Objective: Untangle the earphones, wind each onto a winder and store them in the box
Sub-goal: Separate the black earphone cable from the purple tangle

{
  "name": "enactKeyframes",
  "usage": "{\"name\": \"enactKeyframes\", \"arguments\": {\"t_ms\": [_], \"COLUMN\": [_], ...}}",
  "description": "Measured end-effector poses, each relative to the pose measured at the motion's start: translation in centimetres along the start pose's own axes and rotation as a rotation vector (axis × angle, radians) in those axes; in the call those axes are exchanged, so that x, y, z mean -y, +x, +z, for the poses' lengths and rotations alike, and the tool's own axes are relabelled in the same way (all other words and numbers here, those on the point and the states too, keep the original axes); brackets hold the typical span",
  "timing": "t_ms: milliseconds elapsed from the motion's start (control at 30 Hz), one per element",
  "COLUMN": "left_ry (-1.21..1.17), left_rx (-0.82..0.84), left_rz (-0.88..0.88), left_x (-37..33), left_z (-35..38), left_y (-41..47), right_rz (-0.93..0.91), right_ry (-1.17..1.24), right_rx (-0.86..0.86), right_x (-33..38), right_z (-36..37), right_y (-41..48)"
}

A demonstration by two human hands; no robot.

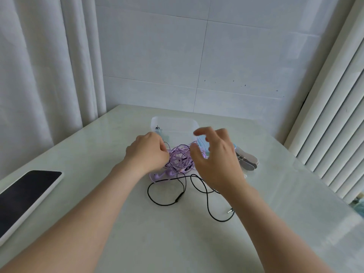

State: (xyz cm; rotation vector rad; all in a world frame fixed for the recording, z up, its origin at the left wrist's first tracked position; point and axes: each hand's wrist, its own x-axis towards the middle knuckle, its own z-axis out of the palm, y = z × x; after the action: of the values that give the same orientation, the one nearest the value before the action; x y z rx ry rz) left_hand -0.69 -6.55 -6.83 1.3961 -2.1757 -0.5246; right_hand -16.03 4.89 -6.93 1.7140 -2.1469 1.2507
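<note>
A tangled ball of purple earphone cable (pixel 180 157) lies mid-table, its purple earbuds (pixel 164 174) at the near left. A black earphone cable (pixel 185 191) loops out of it toward me, its jack plug (pixel 230 210) lying at the right. My left hand (pixel 146 152) pinches the purple tangle at its left side with curled fingers. My right hand (pixel 216 156) hovers over the tangle's right side, fingers spread and relaxed, holding nothing. Behind the tangle stands a clear plastic box (pixel 174 125) with a small dark item in its left corner. Flat winders (pixel 247 159) lie fanned to the right.
A phone with a white case (pixel 27 196) lies at the table's left edge. The pale table (pixel 137 233) meets a tiled wall at the back. Curtains hang at the left, and white slats stand at the right.
</note>
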Motion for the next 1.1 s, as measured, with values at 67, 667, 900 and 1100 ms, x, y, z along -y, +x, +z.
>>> {"name": "enactKeyframes", "arguments": {"t_ms": [67,667,900,1100], "left_ry": [-0.008,-0.235,-0.833,-0.991], "left_rx": [0.04,0.066,-0.069,-0.105], "left_rz": [0.018,-0.004,-0.041,-0.038], "left_x": [0.3,0.0,-1.0,-1.3], "left_z": [0.5,1.1,0.4,0.0], "left_y": [0.3,0.2,0.7,0.8], "right_rz": [0.036,0.161,0.203,0.283], "right_ry": [-0.115,-0.126,-0.099,0.046], "right_rx": [0.089,0.104,0.091,0.243], "right_x": [-0.5,-2.6,-2.3,-0.9], "right_z": [1.0,0.2,-0.1,-0.7], "right_y": [-0.1,0.8,0.9,0.5]}}
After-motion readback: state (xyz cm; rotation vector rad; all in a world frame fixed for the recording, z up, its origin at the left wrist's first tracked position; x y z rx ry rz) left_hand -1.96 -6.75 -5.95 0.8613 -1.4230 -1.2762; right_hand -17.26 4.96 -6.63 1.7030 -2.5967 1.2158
